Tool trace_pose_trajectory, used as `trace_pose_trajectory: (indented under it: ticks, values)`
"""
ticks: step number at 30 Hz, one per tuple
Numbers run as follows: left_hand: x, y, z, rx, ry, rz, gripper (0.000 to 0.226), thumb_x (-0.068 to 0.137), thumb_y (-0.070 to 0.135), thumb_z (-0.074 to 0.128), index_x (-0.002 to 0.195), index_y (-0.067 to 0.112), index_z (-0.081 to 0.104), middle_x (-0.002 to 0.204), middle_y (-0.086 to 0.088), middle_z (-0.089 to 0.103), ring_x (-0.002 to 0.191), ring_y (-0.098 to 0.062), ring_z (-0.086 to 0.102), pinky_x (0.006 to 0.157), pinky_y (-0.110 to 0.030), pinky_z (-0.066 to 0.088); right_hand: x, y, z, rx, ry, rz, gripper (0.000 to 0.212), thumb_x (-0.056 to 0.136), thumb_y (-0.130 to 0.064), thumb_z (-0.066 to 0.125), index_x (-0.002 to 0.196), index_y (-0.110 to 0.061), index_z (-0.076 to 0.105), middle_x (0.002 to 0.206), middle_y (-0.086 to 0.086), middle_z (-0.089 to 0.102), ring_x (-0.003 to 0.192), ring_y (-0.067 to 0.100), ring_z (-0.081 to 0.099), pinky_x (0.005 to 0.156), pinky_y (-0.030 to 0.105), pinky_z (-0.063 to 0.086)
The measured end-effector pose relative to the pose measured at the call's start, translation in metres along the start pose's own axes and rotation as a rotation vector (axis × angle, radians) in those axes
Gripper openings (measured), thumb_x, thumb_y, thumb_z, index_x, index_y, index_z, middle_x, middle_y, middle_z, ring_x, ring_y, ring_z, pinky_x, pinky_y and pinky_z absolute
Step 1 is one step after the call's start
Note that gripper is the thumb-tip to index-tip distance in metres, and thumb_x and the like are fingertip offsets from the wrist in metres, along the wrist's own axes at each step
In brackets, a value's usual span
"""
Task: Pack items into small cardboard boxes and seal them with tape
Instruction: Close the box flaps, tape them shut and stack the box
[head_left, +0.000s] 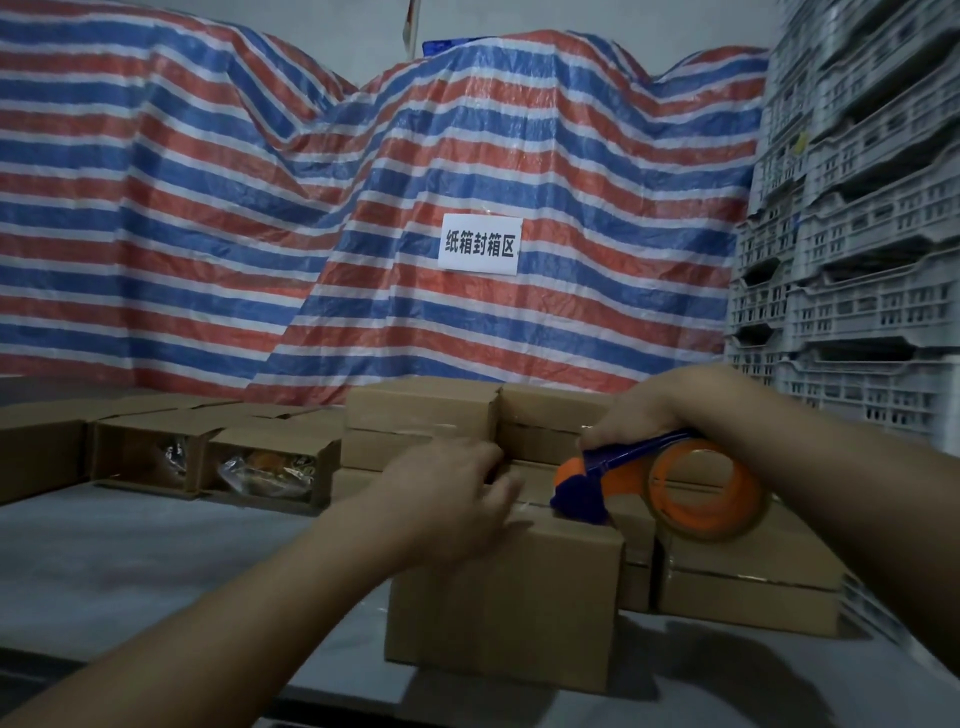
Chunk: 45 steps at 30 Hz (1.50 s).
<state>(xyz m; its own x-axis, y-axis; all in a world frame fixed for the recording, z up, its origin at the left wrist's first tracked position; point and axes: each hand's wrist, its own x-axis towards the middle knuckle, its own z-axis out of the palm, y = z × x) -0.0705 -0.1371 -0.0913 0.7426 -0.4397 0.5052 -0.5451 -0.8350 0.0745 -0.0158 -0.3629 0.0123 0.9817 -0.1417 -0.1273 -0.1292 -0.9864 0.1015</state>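
- Step in hand, as judged: sealing the top seam of the nearest box (509, 608), which stands on the grey tabletop (156, 561) at the front of a group of closed boxes.
- Right hand (649, 410): fingers curled round the blue handle of the tape dispenser (660, 480). The blue head sits on the top of the box near its far right edge; the orange roll hangs to the right, over the neighbouring box.
- Left hand (441, 499): fingers spread and fairly straight, lying on the top of the box beside the dispenser head. The hand is blurred, so exact contact at the fingertips cannot be told.
- Tape: a faint glossy strip appears on the top between hand and dispenser; its length cannot be confirmed.
- Stacked boxes (421, 415) behind appear closed. Two open boxes (270, 467) lie on their sides at left, with wrapped items showing inside.
- Surroundings: striped tarpaulin (363, 208) with a paper sign (479, 244); grey crates (857, 234) stacked at right.
- Advice on doing the step well: keep the left hand pressing the flaps flat and closed; draw the dispenser along the seam line in one steady pull; keep the head low to the cardboard so the tape lies without wrinkles.
- Risk, as judged: the box may slide on the tabletop if the downward pressure eases.
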Motion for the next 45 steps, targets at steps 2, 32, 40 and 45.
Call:
trace_pose_trajectory:
  ticks: [2, 32, 40, 45]
  values:
    - [-0.003, 0.009, 0.01, -0.02, -0.118, 0.071, 0.057, 0.095, 0.067, 0.032, 0.134, 0.029, 0.049, 0.135, 0.005, 0.054, 0.122, -0.016, 0.052, 0.099, -0.035, 0.044, 0.003, 0.001, 0.0, 0.006, -0.007, -0.005, 0.049, 0.089, -0.071, 0.047, 0.093, -0.025, 0.065, 0.051, -0.01, 0.062, 0.042, 0.005, 0.057, 0.061, 0.026, 0.045]
    - [0.028, 0.065, 0.032, 0.06, -0.261, 0.204, 0.073, 0.089, 0.07, 0.047, 0.148, 0.03, 0.032, 0.15, -0.001, 0.042, 0.133, -0.021, 0.043, 0.106, -0.044, 0.038, -0.02, 0.069, 0.049, 0.045, 0.043, -0.047, 0.058, 0.09, -0.082, 0.028, 0.087, -0.038, 0.065, 0.103, -0.003, 0.066, 0.094, 0.013, 0.061, 0.093, 0.037, 0.042]
    - [0.027, 0.061, 0.04, 0.123, -0.219, 0.216, 0.071, 0.09, 0.069, 0.045, 0.144, 0.025, 0.039, 0.146, 0.0, 0.046, 0.129, -0.02, 0.047, 0.105, -0.042, 0.042, -0.056, 0.098, 0.036, 0.076, 0.106, -0.034, 0.053, 0.095, -0.074, 0.035, 0.084, -0.03, 0.063, 0.089, -0.005, 0.063, 0.083, 0.009, 0.06, 0.087, 0.032, 0.043]
    - [0.025, 0.063, 0.039, 0.111, -0.22, 0.217, 0.075, 0.09, 0.07, 0.043, 0.151, 0.027, 0.029, 0.153, 0.001, 0.039, 0.135, -0.019, 0.041, 0.109, -0.04, 0.038, -0.061, 0.033, 0.038, -0.38, 0.273, -0.055, 0.049, 0.095, -0.07, 0.038, 0.102, -0.025, 0.058, 0.094, -0.001, 0.061, 0.081, 0.015, 0.056, 0.075, 0.033, 0.046]
